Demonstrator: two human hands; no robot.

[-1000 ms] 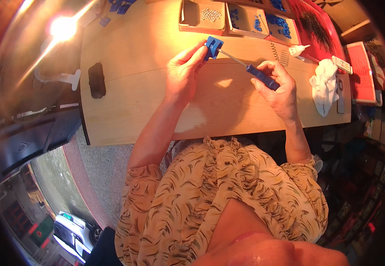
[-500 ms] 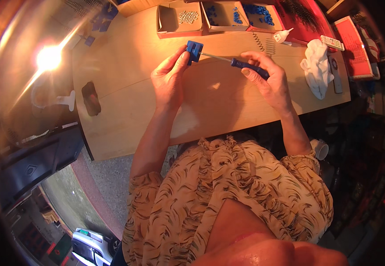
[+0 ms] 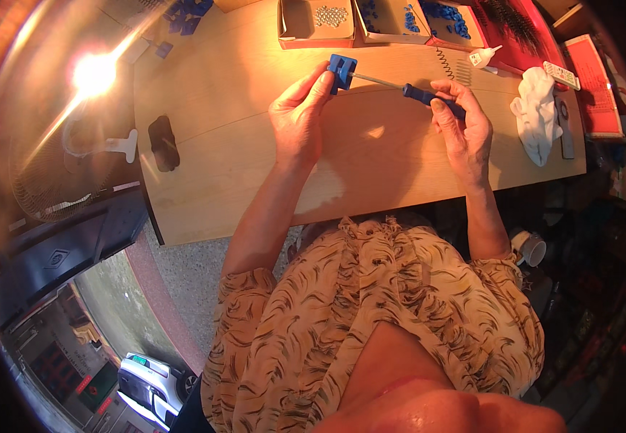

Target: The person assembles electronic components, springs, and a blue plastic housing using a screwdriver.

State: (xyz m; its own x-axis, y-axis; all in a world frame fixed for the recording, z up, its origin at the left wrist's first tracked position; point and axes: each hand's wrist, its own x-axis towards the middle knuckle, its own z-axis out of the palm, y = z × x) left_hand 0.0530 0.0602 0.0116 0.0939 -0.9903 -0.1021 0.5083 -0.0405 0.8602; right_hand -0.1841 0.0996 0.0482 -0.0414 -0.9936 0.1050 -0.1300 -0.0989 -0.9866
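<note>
A small blue plastic block (image 3: 342, 72) sits pinched in the left hand (image 3: 300, 119), its grip closed on it above the far wooden desk (image 3: 255, 144). The right hand (image 3: 464, 126) clenches a blue-handled screwdriver (image 3: 428, 97), tip touching the block. Cardboard boxes (image 3: 316, 22) lie beyond.

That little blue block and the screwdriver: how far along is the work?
Done: cannot be told; no finished pile shows. In hand: the left hand holds a blue block while the right hand drives a screwdriver into it. Left: boxes behind hold more blue parts and small metal pieces.
</note>
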